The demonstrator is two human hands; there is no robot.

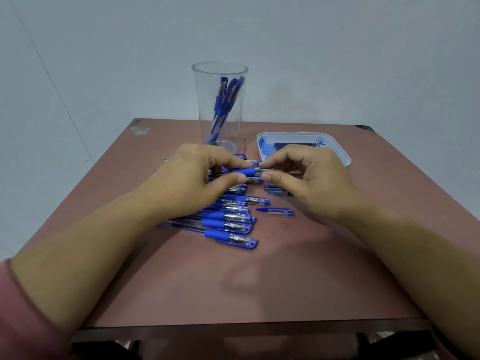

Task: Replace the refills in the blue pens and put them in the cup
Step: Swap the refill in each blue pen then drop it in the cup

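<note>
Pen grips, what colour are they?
The pen grips are blue, clearest in the head view.

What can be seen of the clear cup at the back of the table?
The cup is tall, clear, seemingly plastic, slightly wider at its open rim. It stands upright near the far edge of the table, left of the white tray. Several blue pens lean inside it. The left hand hides part of its base; contact cannot be told.

Cup (220,105) stands behind pen pile (228,216), tray (340,154) to its right.
</note>
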